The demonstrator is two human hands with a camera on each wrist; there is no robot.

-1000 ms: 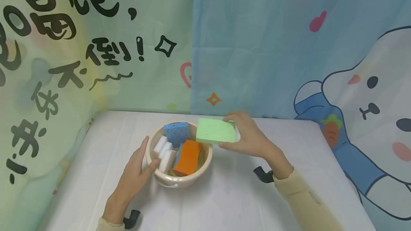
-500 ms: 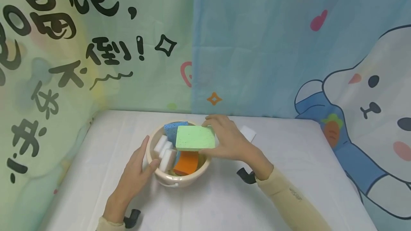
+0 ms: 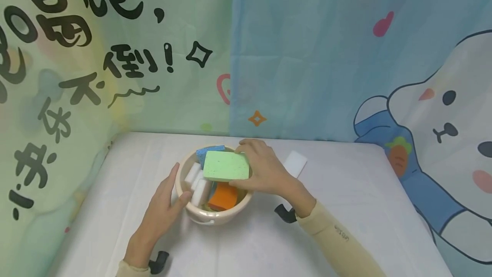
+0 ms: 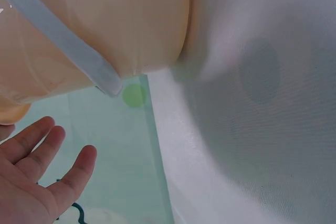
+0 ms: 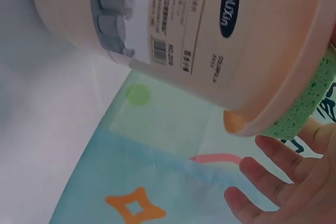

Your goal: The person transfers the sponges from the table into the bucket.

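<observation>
A pale peach bucket stands on the white-covered table. My right hand pinches a light green sponge between thumb and fingers, over the right part of the bucket's opening. In the right wrist view the green sponge is at the rim, with several fingers spread beside it. My left hand rests with straight fingers against the left side of the rim, thumb on the edge. Inside lie an orange sponge, a blue sponge and several white blocks. The green sponge partly covers them.
A flat white piece lies on the table right of the bucket, partly behind the right arm. Printed fabric hangs along the table's back and sides. A white handle runs down the bucket's side.
My right hand has moved left with the green sponge, from the bucket's right edge to over its opening. The white piece on the table has come into view. The left hand has stayed put.
</observation>
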